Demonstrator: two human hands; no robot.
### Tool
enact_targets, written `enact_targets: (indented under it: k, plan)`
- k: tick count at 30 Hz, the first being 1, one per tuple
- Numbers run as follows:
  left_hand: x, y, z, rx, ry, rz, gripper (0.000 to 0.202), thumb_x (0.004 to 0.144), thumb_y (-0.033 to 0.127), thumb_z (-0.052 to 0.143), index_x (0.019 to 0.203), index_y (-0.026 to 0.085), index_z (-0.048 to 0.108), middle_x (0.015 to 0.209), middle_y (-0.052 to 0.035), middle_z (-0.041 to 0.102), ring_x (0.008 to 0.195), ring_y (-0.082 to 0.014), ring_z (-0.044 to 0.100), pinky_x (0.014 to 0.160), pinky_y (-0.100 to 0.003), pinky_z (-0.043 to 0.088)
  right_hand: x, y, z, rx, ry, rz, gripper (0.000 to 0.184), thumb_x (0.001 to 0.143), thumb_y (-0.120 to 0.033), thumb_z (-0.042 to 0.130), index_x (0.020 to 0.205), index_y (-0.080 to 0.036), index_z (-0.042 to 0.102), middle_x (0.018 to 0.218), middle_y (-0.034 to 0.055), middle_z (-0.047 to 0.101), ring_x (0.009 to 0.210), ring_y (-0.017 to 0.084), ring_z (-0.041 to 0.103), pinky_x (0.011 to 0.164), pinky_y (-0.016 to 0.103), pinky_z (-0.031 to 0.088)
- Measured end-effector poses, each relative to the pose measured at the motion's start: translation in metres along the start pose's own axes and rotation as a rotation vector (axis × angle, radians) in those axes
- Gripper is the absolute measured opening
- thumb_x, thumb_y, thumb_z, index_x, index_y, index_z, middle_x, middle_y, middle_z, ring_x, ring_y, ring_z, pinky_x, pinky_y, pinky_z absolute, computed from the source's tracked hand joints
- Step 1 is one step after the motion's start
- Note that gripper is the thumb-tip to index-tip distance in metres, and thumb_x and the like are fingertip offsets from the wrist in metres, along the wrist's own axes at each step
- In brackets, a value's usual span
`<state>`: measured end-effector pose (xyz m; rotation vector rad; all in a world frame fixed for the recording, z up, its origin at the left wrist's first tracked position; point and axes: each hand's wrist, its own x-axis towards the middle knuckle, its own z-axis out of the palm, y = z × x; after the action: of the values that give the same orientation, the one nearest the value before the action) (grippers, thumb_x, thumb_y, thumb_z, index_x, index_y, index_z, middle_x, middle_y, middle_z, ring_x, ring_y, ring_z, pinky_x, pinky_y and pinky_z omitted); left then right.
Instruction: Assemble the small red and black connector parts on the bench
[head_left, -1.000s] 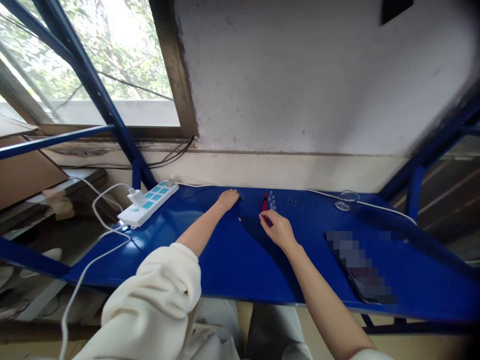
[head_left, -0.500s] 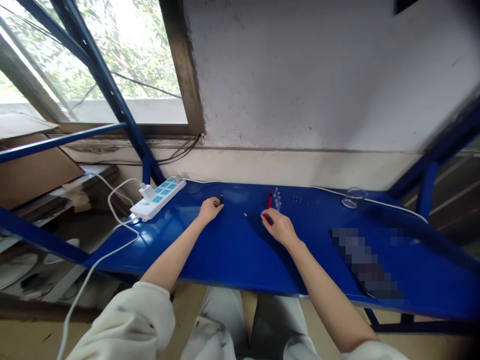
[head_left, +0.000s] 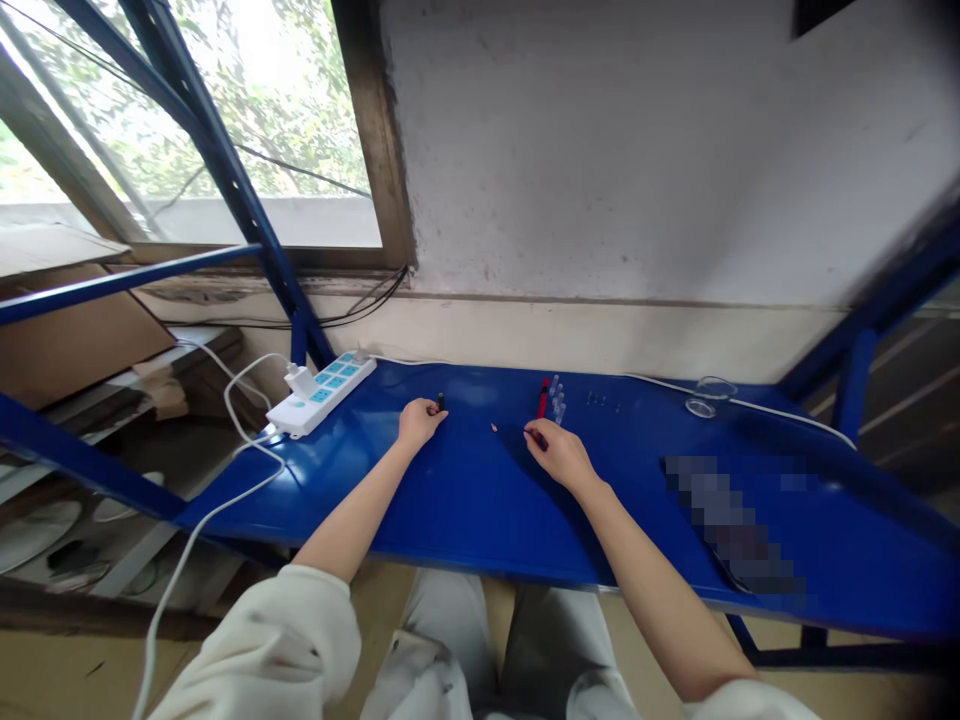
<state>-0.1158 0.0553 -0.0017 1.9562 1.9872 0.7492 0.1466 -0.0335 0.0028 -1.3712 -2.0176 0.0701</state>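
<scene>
My left hand [head_left: 417, 422] rests on the blue table [head_left: 465, 500] with its fingers curled round a small black part [head_left: 440, 402] that sticks out at the fingertips. My right hand [head_left: 556, 455] lies further right, its fingers pinched on something small and dark at the tips that I cannot make out. Between the two hands lies a tiny orange piece [head_left: 493, 427]. Just beyond my right hand lie a red pen-like tool [head_left: 541, 398] and a row of small clear parts [head_left: 556, 400].
A white power strip [head_left: 322, 392] with a plugged charger and white cable sits at the table's back left. Several tiny dark parts [head_left: 600, 402] and clear round rings [head_left: 703, 400] lie at the back right. A blurred flat item [head_left: 731, 520] lies on the right.
My left hand has drawn back from the far edge toward me, and it now holds the small black part. The right hand has stayed almost still. The camera view shifted slightly.
</scene>
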Motion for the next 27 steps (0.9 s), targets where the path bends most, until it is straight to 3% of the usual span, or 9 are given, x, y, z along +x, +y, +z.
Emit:
enact_targets:
  k: [18,22,27]
  plan:
    - [0.004,0.003,-0.003,0.005,-0.07,-0.081,0.022,0.064,0.038,0.064,0.077,0.02,0.064,0.079,-0.0025,0.065,0.078,-0.0178,0.06,0.061,-0.024,0.041,0.0,0.0,-0.001,0.003,-0.003,0.0,0.021,0.083,-0.029,0.038,0.09,-0.022,0.057,0.074,0.0016,0.061,0.056,0.012,0.054,0.051,0.023,0.041]
    - [0.001,-0.001,-0.015,0.05,-0.079,-0.079,0.036,0.06,0.043,0.066,0.088,0.02,0.063,0.088,-0.0044,0.064,0.087,-0.0211,0.058,0.067,-0.026,0.042,0.0,-0.001,-0.002,-0.003,0.003,-0.008,0.02,0.083,-0.028,0.038,0.087,-0.022,0.057,0.073,0.0016,0.061,0.056,0.012,0.054,0.051,0.023,0.041]
    - [-0.021,-0.003,-0.044,0.102,0.067,-0.108,0.044,0.061,0.047,0.065,0.096,0.02,0.061,0.092,-0.0062,0.062,0.093,-0.0246,0.054,0.073,-0.03,0.041,0.0,-0.002,-0.002,-0.015,0.013,-0.012,0.018,0.082,-0.027,0.039,0.085,-0.023,0.056,0.072,0.0005,0.06,0.055,0.011,0.054,0.051,0.022,0.04]
